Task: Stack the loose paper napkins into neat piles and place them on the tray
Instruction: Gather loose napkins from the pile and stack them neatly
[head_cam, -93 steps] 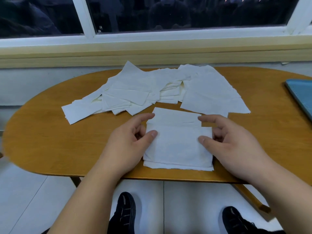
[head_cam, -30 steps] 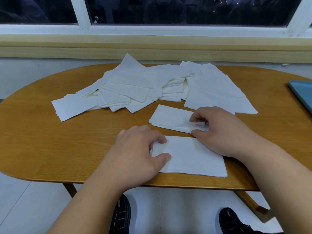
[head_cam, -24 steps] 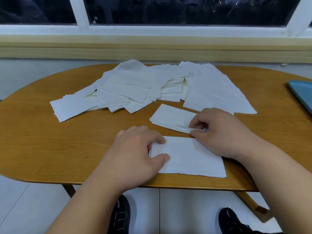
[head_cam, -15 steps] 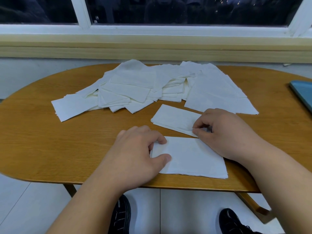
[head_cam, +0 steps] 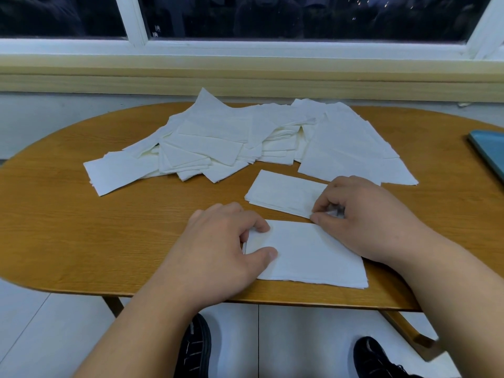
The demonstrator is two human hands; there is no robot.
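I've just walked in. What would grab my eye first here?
A sprawling heap of loose white paper napkins covers the far middle of the oval wooden table. Near the front edge, the left hand grips a neat stack of white napkins, while the right hand pinches the corner of a smaller napkin pile behind it. A blue tray peeks in at the right edge.

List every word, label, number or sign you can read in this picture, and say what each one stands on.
No clear text can be read here.
Window glass, beside the white frame: two tiny white marks, too small and blurred to read.
Loose napkins, near pile, small pile, tray, table: no print visible.
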